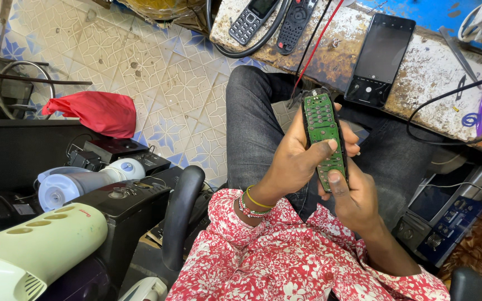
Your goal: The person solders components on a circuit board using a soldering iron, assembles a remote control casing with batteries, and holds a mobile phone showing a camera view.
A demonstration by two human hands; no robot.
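Note:
A long green circuit board (323, 127) in a black remote-control shell sits above my lap. My left hand (297, 159) wraps around it from the left, with the thumb lying across the middle of the board. My right hand (352, 198) grips the lower end, its thumb pressed on the bottom of the board. Both hands hold the same remote. My legs in dark jeans (252, 117) lie beneath it.
A worn workbench (419, 72) ahead carries a black smartphone (379, 58), a keypad phone (250, 19), a black remote (295, 23), cables and tweezers (458, 53). On the left are stacked appliances, a blender base (79, 184) and a red cloth (99, 111) on tiled floor. A blue device (447, 214) lies right.

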